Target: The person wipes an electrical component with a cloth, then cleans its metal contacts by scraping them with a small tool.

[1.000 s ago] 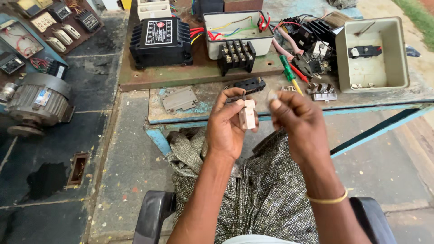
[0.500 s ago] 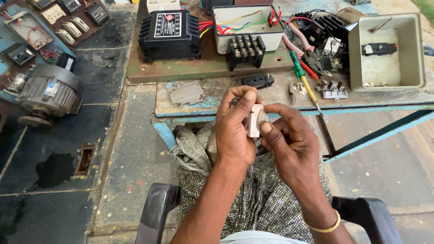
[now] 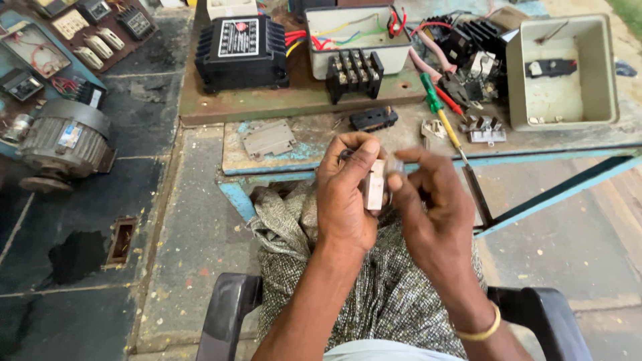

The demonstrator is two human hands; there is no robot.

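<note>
Fingers of the left hand [image 3: 344, 200] are being clenched around a small pale block [image 3: 374, 190], while the right hand [image 3: 428, 207] is being pinched onto its upper end. Both are being held over the lap, just below the bench [image 3: 301, 144], near the green screwdriver [image 3: 438, 113].

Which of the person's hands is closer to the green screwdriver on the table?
The right hand. It sits just below the green screwdriver, under its shaft tip. The left hand is farther over to the left, gripping a small whitish part.
</note>
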